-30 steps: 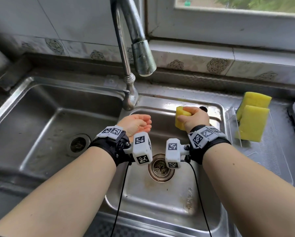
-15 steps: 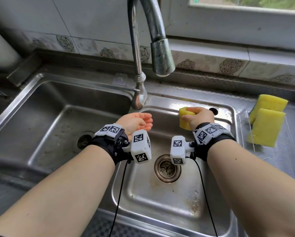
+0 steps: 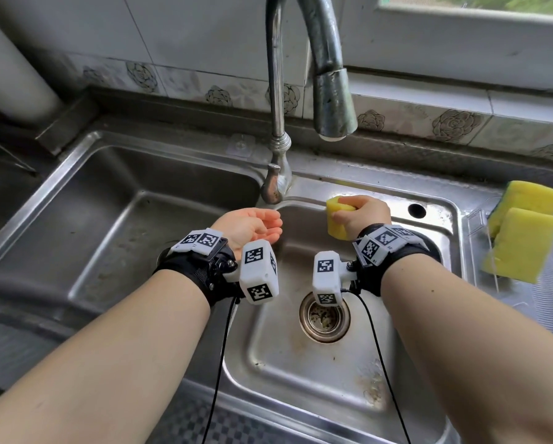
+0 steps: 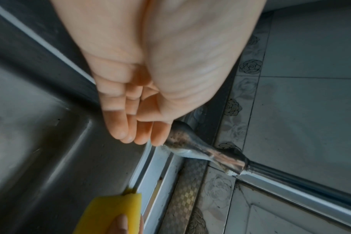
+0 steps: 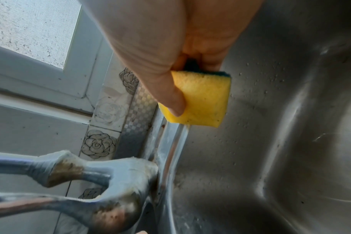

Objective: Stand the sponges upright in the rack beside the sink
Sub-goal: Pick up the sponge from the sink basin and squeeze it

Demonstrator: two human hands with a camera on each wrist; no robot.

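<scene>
My right hand (image 3: 353,216) grips a yellow sponge (image 3: 337,219) with a dark green scrub side (image 5: 220,73) above the right sink basin (image 3: 301,379), near its back rim. The thumb presses the sponge's yellow face (image 5: 202,98). My left hand (image 3: 262,225) hovers empty beside it with relaxed fingers (image 4: 130,126), palm toward the sponge (image 4: 110,212). Two more yellow sponges (image 3: 522,241) stand upright in the clear rack (image 3: 525,302) on the drainboard to the right.
The tall faucet (image 3: 333,100) arches over the basin with its base (image 3: 276,187) just behind my left hand. A second, larger basin (image 3: 124,219) lies to the left. The drain (image 3: 324,317) is below my wrists. Tiled wall and window sill run behind.
The right hand with the sponge drifted slightly left, away from the rack, and the view shifted left and up. The left hand kept its place beside it.
</scene>
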